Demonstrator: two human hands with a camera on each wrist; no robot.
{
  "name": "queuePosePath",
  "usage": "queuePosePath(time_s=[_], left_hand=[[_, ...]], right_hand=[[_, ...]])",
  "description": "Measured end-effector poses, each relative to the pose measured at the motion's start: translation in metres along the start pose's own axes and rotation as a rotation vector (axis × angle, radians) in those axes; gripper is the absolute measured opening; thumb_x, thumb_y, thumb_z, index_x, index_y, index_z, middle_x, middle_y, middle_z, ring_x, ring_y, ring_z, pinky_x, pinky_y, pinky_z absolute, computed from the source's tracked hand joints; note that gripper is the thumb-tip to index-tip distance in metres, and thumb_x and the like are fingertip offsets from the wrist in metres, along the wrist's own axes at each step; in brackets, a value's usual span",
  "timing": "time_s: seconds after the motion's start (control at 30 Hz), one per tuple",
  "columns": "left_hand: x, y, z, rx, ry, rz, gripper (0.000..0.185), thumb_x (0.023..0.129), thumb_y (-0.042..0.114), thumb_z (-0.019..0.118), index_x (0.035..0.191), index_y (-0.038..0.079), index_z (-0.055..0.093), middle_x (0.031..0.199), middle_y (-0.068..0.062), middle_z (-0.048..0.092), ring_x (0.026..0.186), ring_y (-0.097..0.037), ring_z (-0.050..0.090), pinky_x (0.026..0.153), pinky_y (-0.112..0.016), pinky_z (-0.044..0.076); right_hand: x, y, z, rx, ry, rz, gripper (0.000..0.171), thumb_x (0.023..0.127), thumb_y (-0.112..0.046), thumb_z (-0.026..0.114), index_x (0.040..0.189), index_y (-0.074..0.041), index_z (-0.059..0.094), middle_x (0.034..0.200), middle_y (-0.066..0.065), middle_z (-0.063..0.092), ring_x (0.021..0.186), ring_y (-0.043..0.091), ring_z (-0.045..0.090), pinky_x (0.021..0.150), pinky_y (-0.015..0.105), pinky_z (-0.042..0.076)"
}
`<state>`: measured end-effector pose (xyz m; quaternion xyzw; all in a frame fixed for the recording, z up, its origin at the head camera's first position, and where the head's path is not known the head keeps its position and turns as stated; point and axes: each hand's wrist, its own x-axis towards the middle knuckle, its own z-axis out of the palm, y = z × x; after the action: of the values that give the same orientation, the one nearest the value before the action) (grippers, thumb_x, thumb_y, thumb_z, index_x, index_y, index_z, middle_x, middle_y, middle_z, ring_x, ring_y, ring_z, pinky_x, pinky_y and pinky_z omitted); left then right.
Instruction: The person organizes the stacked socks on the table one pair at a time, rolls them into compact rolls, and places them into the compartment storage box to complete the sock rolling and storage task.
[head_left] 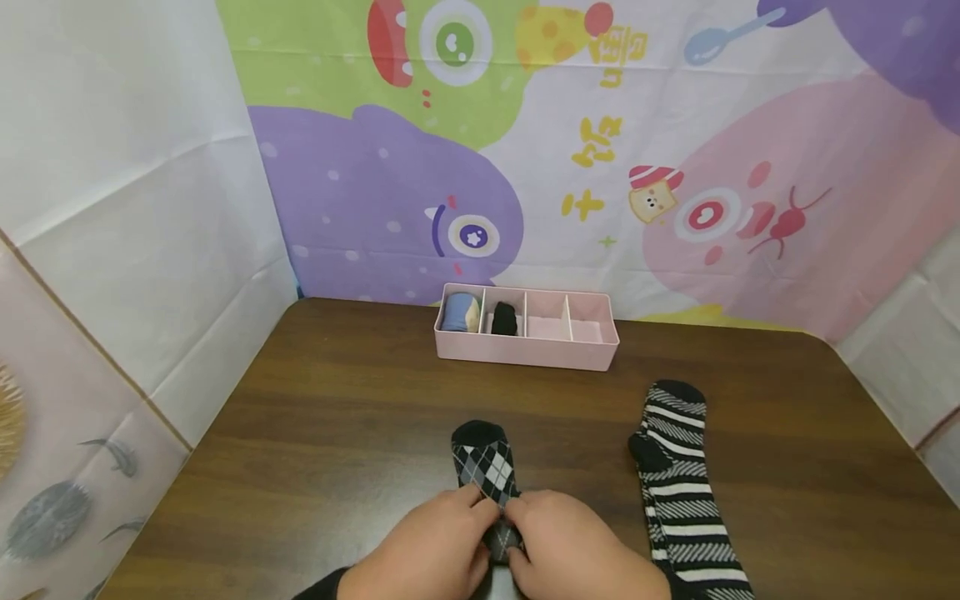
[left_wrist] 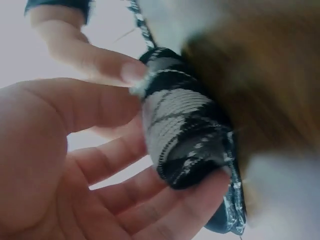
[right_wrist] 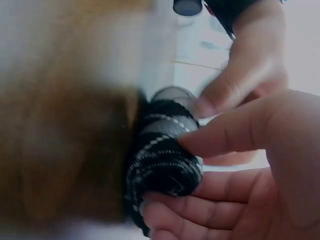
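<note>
A black sock with grey and white diamonds (head_left: 486, 467) lies at the near middle of the brown table (head_left: 337, 417), its toe pointing away from me. Its near end is rolled up (left_wrist: 180, 140) (right_wrist: 162, 150). My left hand (head_left: 427, 546) and right hand (head_left: 573, 546) both grip this roll, thumbs on top and fingers curled beneath. A black-and-white striped sock (head_left: 678, 479) lies flat to the right of my right hand, untouched.
A pink divided tray (head_left: 592, 354) stands at the back of the table; a blue sock roll (head_left: 459, 314) and a black one (head_left: 504, 319) fill its two left compartments. Cartoon-printed cloth walls close in the back and both sides.
</note>
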<state>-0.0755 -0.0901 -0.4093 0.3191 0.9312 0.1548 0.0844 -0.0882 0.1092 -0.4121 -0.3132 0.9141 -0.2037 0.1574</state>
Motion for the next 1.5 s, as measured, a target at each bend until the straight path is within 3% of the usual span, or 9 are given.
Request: queuePosePath(time_s=[0.1, 0.2, 0.37, 0.53, 0.87, 0.97, 1.17, 1.37, 1.5], left_hand=[[-0.001, 0.001, -0.001, -0.031, -0.041, 0.000, 0.020, 0.090, 0.017, 0.076, 0.109, 0.015, 0.068, 0.092, 0.008, 0.058, 0.078, -0.004, 0.055, 0.071, -0.027, 0.052], [-0.002, 0.002, 0.001, 0.011, -0.002, 0.019, 0.016, 0.091, 0.014, 0.075, 0.105, 0.015, 0.068, 0.089, 0.008, 0.060, 0.078, -0.007, 0.058, 0.070, -0.028, 0.052], [-0.001, 0.004, 0.003, 0.054, 0.009, 0.017, 0.014, 0.092, 0.013, 0.073, 0.105, 0.015, 0.070, 0.090, 0.007, 0.063, 0.082, -0.009, 0.060, 0.073, -0.029, 0.053], [0.001, 0.004, 0.004, 0.075, 0.006, 0.013, 0.015, 0.094, 0.014, 0.072, 0.109, 0.014, 0.071, 0.094, 0.005, 0.064, 0.086, -0.011, 0.061, 0.076, -0.030, 0.054], [0.002, -0.002, 0.006, -0.027, 0.095, 0.014, 0.009, 0.102, 0.015, 0.064, 0.110, 0.015, 0.067, 0.095, 0.007, 0.054, 0.082, -0.006, 0.055, 0.072, -0.027, 0.052], [0.003, -0.002, 0.006, -0.029, 0.104, -0.004, 0.007, 0.103, 0.016, 0.063, 0.109, 0.016, 0.066, 0.098, 0.007, 0.055, 0.086, -0.007, 0.056, 0.075, -0.028, 0.052], [0.004, 0.001, 0.005, 0.086, 0.122, -0.009, 0.012, 0.096, 0.012, 0.068, 0.108, 0.014, 0.071, 0.100, 0.004, 0.060, 0.091, -0.012, 0.056, 0.083, -0.033, 0.052], [0.002, -0.001, 0.004, 0.138, 0.166, 0.003, 0.019, 0.089, 0.011, 0.074, 0.107, 0.009, 0.069, 0.095, 0.001, 0.062, 0.083, -0.013, 0.062, 0.073, -0.033, 0.056], [0.003, -0.004, 0.004, 0.142, 0.170, 0.016, 0.022, 0.088, 0.012, 0.075, 0.109, 0.010, 0.068, 0.096, 0.000, 0.064, 0.086, -0.014, 0.064, 0.072, -0.034, 0.056]], right_hand=[[0.000, 0.003, -0.004, 0.093, -0.055, 0.056, 0.011, 0.092, -0.024, 0.073, 0.086, -0.023, 0.064, 0.080, -0.015, 0.057, 0.070, 0.004, 0.052, 0.068, 0.031, 0.049], [0.000, 0.004, -0.003, 0.093, -0.054, 0.069, 0.012, 0.094, -0.027, 0.071, 0.085, -0.023, 0.063, 0.077, -0.015, 0.056, 0.068, 0.006, 0.052, 0.065, 0.031, 0.048], [0.000, 0.004, -0.001, -0.018, 0.046, 0.019, 0.013, 0.091, -0.027, 0.072, 0.084, -0.022, 0.062, 0.077, -0.014, 0.052, 0.068, 0.006, 0.049, 0.063, 0.032, 0.047], [-0.002, 0.000, 0.000, -0.168, 0.119, -0.065, 0.011, 0.090, -0.025, 0.073, 0.095, -0.017, 0.066, 0.089, -0.009, 0.054, 0.080, 0.009, 0.054, 0.073, 0.035, 0.052], [0.001, 0.003, 0.004, -0.333, 0.065, -0.144, 0.038, 0.081, -0.037, 0.085, 0.104, -0.013, 0.068, 0.093, -0.005, 0.057, 0.085, 0.012, 0.056, 0.076, 0.035, 0.053], [0.003, 0.006, 0.004, -0.291, 0.078, -0.139, 0.031, 0.084, -0.034, 0.083, 0.102, -0.013, 0.069, 0.092, -0.006, 0.059, 0.084, 0.011, 0.058, 0.076, 0.035, 0.053], [0.008, 0.014, 0.003, -0.135, 0.072, -0.112, 0.024, 0.091, -0.035, 0.076, 0.104, -0.016, 0.072, 0.098, -0.009, 0.063, 0.091, 0.008, 0.061, 0.080, 0.036, 0.054], [0.016, 0.026, 0.005, 0.121, 0.051, -0.023, 0.022, 0.098, -0.037, 0.070, 0.111, -0.019, 0.071, 0.102, -0.011, 0.066, 0.095, 0.008, 0.063, 0.084, 0.037, 0.053], [0.018, 0.030, 0.004, 0.189, 0.062, 0.010, 0.022, 0.099, -0.039, 0.068, 0.108, -0.020, 0.072, 0.099, -0.011, 0.068, 0.094, 0.010, 0.064, 0.083, 0.040, 0.053]])
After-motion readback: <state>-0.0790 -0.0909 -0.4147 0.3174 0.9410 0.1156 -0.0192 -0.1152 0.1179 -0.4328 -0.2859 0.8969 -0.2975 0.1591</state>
